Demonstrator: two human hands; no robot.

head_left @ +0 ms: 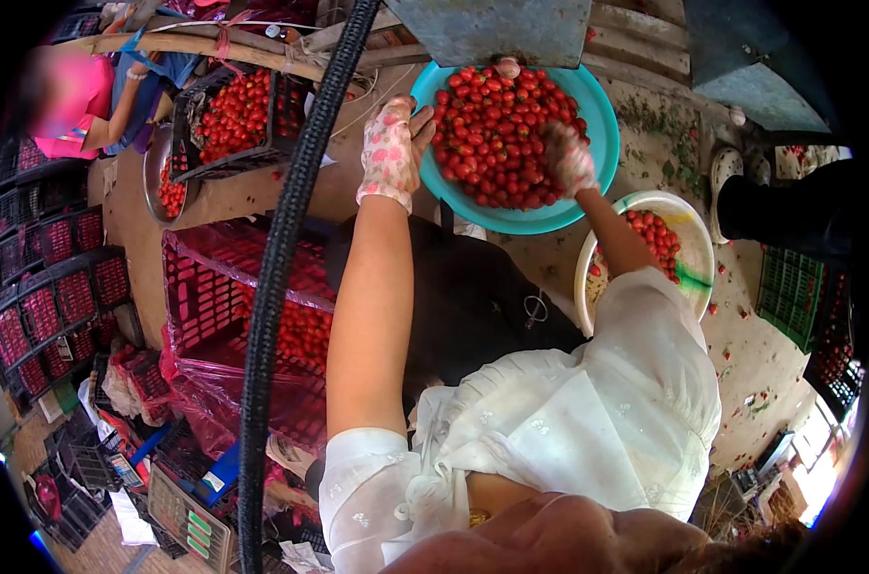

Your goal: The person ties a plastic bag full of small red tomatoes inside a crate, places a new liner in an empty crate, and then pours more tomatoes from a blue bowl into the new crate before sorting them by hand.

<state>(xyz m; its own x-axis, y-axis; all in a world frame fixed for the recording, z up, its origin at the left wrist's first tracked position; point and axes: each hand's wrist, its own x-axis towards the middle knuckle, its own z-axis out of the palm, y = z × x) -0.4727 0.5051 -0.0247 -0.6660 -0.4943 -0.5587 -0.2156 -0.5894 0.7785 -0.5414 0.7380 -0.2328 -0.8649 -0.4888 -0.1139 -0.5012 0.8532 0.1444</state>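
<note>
A turquoise basin [602, 115] full of small red oval tomatoes [492, 143] stands in front of me, under the edge of a grey metal sheet [496, 29]. My left hand [391, 148], in a pink-patterned white glove, is at the basin's left rim, its fingers stretched out and parted. I cannot tell how firmly it touches the rim. My right hand [570, 161], in a similar glove, is over the tomatoes at the right side of the basin. Motion smears its fingers, so what they hold is hidden.
A white bucket [699, 230] with tomatoes stands by my right arm. On my left is a pink-lined crate [190, 263] of tomatoes; beyond it are a black crate [286, 120] and a metal bowl [153, 191]. Another person [80, 105] sits far left. A black cable [291, 210] crosses the view.
</note>
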